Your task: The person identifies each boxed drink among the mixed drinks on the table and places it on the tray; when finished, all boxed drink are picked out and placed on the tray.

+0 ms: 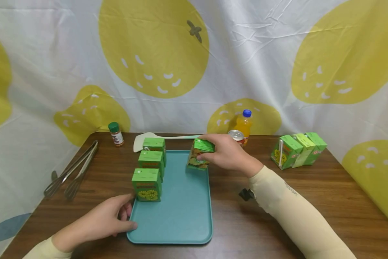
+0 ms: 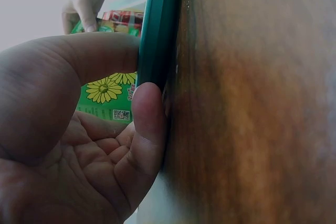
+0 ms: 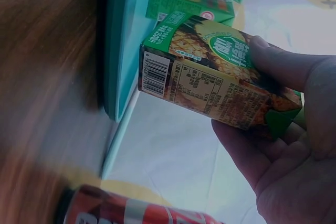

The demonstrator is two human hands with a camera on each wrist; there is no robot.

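Note:
My right hand point(image 1: 224, 151) grips a green juice carton point(image 1: 200, 154) with pineapple pictures at the far right corner of a teal tray point(image 1: 181, 216). In the right wrist view the carton point(image 3: 210, 72) tilts, thumb on one face and fingers on the other. My left hand point(image 1: 104, 217) holds the tray's left edge; in the left wrist view its fingers meet the rim point(image 2: 157, 30). Along the tray's left side stand three green cartons in a row: a near one point(image 1: 146, 185) with yellow flowers, a middle one point(image 1: 151, 160) and a far one point(image 1: 155, 144).
Three more cartons point(image 1: 299, 151) stand together at right. A can point(image 1: 236, 136) and an orange drink bottle point(image 1: 243, 124) are behind my right hand. A white spatula point(image 1: 145, 138) lies beyond the tray. Tongs point(image 1: 74, 169) and a green-capped spice jar point(image 1: 116, 134) are at left.

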